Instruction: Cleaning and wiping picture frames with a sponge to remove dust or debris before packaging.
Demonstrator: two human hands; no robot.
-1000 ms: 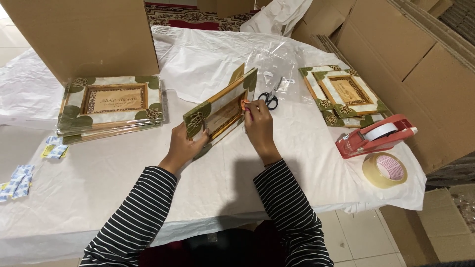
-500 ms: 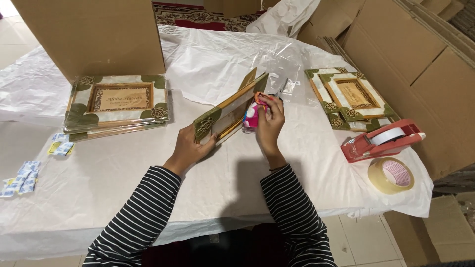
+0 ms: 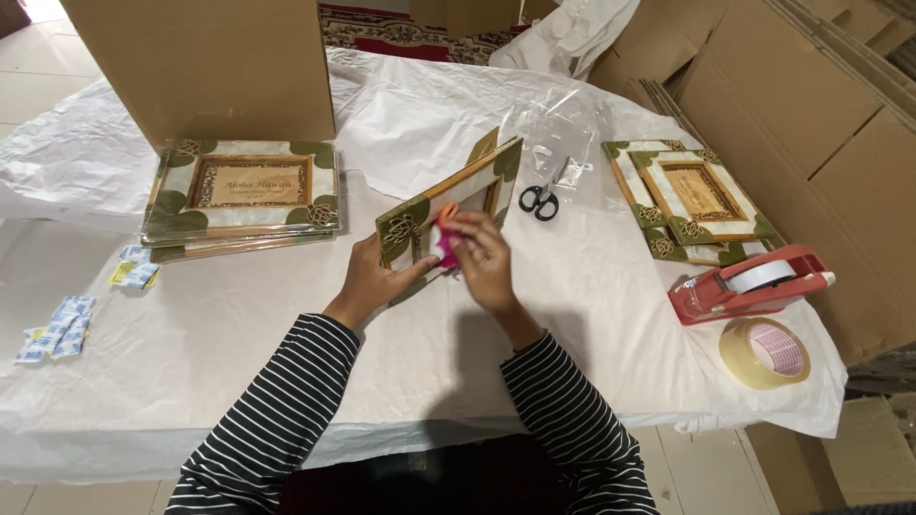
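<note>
Left hand (image 3: 370, 279) gripping tilted picture frame (image 3: 448, 202) by its lower corner, right hand (image 3: 484, 253) fingers pinching pink cloth (image 3: 445, 243) against it

A tall brown cardboard box (image 3: 205, 67) is standing far left; flattened brown cartons (image 3: 811, 124) are leaning far right; small blue-and-white sachets (image 3: 57, 329) are lying near left

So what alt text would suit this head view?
Left hand props a decorated frame on edge on a white-covered table; right hand presses a pink cloth to it. Scissors lie beyond.
</note>
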